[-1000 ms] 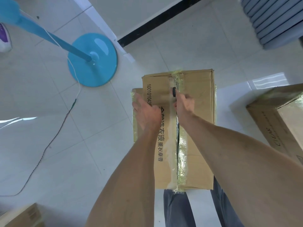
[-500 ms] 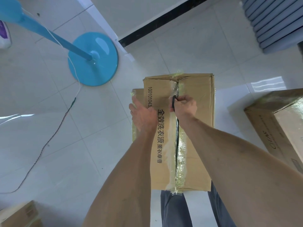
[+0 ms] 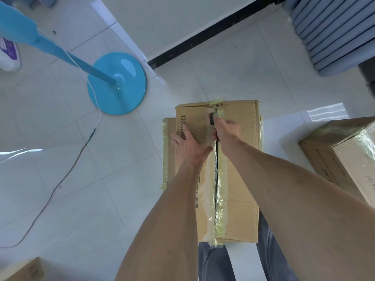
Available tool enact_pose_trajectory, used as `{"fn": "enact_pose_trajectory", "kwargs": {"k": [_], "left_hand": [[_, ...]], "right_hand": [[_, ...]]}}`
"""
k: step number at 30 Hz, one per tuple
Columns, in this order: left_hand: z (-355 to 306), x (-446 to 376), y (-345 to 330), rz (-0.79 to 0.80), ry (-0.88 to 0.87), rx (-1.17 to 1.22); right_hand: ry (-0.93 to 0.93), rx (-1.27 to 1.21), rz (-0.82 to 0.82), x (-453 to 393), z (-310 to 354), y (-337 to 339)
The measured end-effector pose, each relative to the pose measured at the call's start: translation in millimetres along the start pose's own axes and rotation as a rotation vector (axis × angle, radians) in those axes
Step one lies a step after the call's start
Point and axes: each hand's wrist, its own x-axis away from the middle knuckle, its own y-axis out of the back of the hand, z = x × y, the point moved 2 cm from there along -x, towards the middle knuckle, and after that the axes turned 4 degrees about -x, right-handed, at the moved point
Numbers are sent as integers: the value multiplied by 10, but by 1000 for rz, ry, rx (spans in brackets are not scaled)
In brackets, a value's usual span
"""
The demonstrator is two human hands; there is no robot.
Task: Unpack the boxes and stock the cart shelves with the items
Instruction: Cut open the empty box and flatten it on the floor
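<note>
Change: right hand [image 3: 226, 129] has slid its black tool [image 3: 212, 119] farther up the taped seam toward the far edge.
Right fingers: curled round the tool.
Left hand [image 3: 189, 147]: fingers straight, pressing the left flap.
Box [image 3: 239, 159]: centre frame, stacked on another carton [image 3: 168, 151].

Directly before you, the taped box [image 3: 237, 169] sits stacked on a lower box [image 3: 169, 151] on the floor [image 3: 81, 199]. Your left hand [image 3: 189, 147] rests on its left flap; your right hand [image 3: 227, 129], beside it, grips a cutter [image 3: 212, 118] at the centre seam. The fan base [image 3: 117, 84] stands far left, another box [image 3: 341, 157] on the right.
</note>
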Motion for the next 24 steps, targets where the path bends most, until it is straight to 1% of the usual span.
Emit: {"fn": "enact_pose_trajectory", "kwargs": {"k": [3, 6, 8, 10, 14, 16, 19, 20, 24], "left_hand": [[38, -44, 20, -113, 20, 103], [81, -65, 70, -163, 71, 135], [87, -38, 89, -162, 110, 157], [64, 9, 100, -152, 122, 152], [16, 52, 99, -143, 69, 123], [-11, 69, 64, -120, 60, 113], [-33, 89, -40, -85, 67, 56], [-45, 102, -84, -70, 75, 19], [-100, 123, -329, -7, 124, -131]], "right_hand": [[-34, -73, 35, -66, 13, -14], [50, -122, -24, 34, -196, -6], [108, -137, -45, 162, -341, 15], [124, -153, -45, 254, -368, 26], [141, -141, -59, 358, -235, 78], [119, -78, -31, 436, -288, 146], [45, -19, -8, 553, -590, 293], [54, -6, -44, 595, -689, 355], [137, 32, -299, 632, -813, 516]]}}
